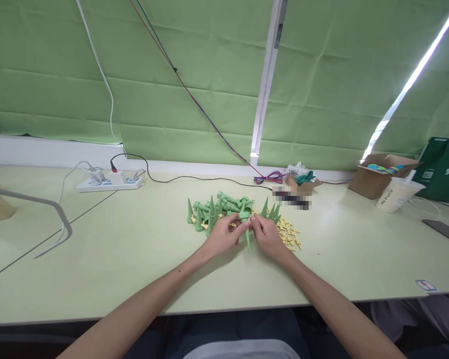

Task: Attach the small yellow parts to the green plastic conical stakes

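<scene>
Partly hidden, green spike [247, 240] pinched by left hand [221, 235]; right hand [268, 235] alongside, fingers [257, 225] bunched, cannot tell on what.

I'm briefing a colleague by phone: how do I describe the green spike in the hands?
On the pale table, find the left hand and right hand close together in front of a green pile. The green spike sits between them. Unlike the standing spikes at either side, its tip points toward the bottom of the picture.

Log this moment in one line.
left hand: holding green spike | right hand: fingertips at spike | tip: toward wearer | nearby: other green spikes, yellow pieces
</scene>
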Tool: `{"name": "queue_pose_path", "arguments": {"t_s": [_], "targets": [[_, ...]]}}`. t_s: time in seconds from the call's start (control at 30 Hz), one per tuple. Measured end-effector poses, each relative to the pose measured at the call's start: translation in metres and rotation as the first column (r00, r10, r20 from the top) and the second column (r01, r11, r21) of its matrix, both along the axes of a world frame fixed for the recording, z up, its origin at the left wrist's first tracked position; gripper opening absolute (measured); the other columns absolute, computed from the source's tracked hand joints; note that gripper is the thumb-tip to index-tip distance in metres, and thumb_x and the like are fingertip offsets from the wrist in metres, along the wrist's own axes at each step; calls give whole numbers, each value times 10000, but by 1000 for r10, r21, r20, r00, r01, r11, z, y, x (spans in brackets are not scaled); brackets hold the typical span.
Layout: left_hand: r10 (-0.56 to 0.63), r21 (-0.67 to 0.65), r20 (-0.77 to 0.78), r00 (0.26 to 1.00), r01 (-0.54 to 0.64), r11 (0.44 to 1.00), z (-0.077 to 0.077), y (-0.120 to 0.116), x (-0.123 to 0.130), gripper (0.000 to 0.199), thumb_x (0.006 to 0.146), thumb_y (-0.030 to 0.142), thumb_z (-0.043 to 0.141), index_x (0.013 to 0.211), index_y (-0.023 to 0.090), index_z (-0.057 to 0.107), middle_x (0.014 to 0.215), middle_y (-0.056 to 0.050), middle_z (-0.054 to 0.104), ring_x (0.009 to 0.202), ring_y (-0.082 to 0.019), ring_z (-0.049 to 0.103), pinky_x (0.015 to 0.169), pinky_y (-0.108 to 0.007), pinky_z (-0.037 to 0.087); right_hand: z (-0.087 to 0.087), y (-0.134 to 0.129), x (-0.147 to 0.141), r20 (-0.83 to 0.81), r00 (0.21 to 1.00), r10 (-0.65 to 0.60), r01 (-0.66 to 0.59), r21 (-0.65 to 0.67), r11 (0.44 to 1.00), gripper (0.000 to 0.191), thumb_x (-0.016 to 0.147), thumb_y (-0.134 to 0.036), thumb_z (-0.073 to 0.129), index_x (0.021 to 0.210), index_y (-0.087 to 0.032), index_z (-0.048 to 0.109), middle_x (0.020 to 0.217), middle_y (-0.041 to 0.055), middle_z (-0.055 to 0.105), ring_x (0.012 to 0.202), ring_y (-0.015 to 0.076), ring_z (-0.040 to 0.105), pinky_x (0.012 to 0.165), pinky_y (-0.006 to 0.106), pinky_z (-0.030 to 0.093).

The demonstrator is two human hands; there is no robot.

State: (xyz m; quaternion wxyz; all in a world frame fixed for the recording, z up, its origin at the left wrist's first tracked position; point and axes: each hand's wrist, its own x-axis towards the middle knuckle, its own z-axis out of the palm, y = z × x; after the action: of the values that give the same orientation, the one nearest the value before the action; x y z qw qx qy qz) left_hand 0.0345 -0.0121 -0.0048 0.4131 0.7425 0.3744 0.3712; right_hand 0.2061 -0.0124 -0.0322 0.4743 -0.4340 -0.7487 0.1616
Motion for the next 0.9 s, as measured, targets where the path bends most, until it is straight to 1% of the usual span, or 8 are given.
{"name": "queue_pose_path", "arguments": {"t_s": [0.17, 0.4, 0.7, 0.9], "targets": [[14, 29, -3, 1000, -14, 999, 1, -1, 1, 386, 874, 524, 517, 723, 198, 375, 760, 19, 548, 456, -86, 526, 414, -222, 380, 0, 0, 0, -10, 1000, 6, -7, -10, 1000, 377, 1009, -376, 340, 683, -208, 429, 623, -5, 525, 552, 142, 455, 563, 271, 316], [33, 55, -4, 999, -33, 998, 1, 0, 1, 352, 855, 489, 556, 740, 195, 402, 701, 30, 526, 458, -90, 519, 429, -222, 380, 0, 0, 0, -36, 999, 11, -12, -26, 1000, 424, 1010, -409, 328, 659, -199, 440, 590, -11, 492, 536, 132, 442, 550, 267, 311], [92, 199, -82, 992, -75, 977, -2, 1, 2, 285, 849, 450, 588, 860, 171, 526, 598, 40, 511, 490, -103, 471, 483, -232, 376, 2, -1, 0, -109, 994, 10, -17, -59, 998, 452, 1001, -426, 331, 617, -198, 402, 550, -21, 445, 505, 118, 402, 522, 260, 305], [94, 238, -86, 992, -71, 969, -4, 1, 1, 308, 838, 440, 610, 958, 158, 586, 622, 25, 549, 514, -106, 467, 513, -237, 397, 2, 0, -1, -143, 990, 12, -27, -101, 995, 484, 992, -463, 338, 588, -200, 385, 515, -28, 408, 486, 113, 382, 511, 260, 303]]}}
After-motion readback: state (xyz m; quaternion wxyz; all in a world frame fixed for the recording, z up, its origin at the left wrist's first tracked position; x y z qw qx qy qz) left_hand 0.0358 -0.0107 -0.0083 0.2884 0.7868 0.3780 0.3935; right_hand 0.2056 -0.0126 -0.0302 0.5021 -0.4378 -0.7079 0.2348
